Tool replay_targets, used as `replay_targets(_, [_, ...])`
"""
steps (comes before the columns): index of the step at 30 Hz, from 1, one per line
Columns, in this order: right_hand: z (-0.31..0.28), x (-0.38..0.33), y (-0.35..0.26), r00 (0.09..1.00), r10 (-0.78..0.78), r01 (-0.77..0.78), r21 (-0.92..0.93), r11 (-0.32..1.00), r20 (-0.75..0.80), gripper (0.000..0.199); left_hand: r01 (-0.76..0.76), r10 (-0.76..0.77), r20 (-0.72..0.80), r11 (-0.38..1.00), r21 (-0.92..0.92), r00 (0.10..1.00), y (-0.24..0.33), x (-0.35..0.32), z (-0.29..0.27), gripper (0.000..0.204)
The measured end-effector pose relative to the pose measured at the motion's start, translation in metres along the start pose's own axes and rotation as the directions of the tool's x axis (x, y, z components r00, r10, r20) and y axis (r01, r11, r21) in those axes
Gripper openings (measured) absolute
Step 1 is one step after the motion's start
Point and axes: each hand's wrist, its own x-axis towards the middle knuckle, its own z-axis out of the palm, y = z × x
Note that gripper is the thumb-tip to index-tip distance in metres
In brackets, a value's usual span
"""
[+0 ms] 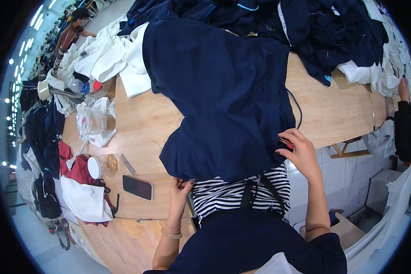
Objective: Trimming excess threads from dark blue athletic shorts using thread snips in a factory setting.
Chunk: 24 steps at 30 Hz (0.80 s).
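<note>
While the large dark navy fabric garment (pixel 223 96) lay spread across the pale wooden surface (pixel 333 109), its near edge hanging toward your striped shirt, your left hand (pixel 180 189) pinched its lower hem, fingers (pixel 185 183) pressed together on the cloth. Your right hand (pixel 301 153) sat at the garment's right edge, its fingers closed around a small red-handled tool (pixel 286 143), just below a thin black cord (pixel 298 109). A black rectangular phone (pixel 138 187) and a clear plastic jar with a white lid (pixel 102 166) lay to your left.
</note>
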Motion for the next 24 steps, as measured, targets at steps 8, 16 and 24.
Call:
replay_targets(8, [-0.029,-0.005,0.021,0.988,0.072,-0.029,-0.292,0.956,0.137,0.027,0.277,-0.159,0.249,0.776,-0.567,0.955,0.008,-0.004,0.005,0.015])
replay_targets(16, [-0.069,-0.009,-0.014,0.780,0.476,0.035,0.787,0.616,-0.407,0.031,-0.386,0.176,-0.371,0.675,-0.629,0.912,0.123,0.016,-0.122,0.009])
replay_targets(24, [-0.003,0.082,0.041,0.890,0.355,-0.171,0.511,0.842,-0.286,0.019,-0.462,0.363,-0.388,0.865,-0.199,0.847,0.123,0.164,-0.082,0.018])
